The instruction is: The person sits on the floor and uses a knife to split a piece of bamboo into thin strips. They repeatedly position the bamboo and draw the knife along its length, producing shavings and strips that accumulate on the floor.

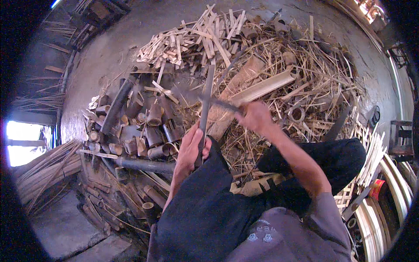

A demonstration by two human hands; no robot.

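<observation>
My left hand (191, 143) is closed around the lower part of a long, narrow bamboo strip (209, 85), holding it upright above my left thigh. In my right hand (255, 117) is the handle of a knife (222, 104). Its dark blade is smeared by motion and points left, crossing the strip above my left hand. Whether the blade touches the strip, I cannot tell. Behind the knife lies a broad split bamboo piece (264, 88) on a wooden plank (251, 67).
Pale split slats (192, 41) are heaped at the far side. Shavings and thin strips (323, 74) spread to the right. Several short bamboo tubes (155, 115) lie on the left, beside a dark pole (146, 165). Long pale strips (371, 153) stand at my right.
</observation>
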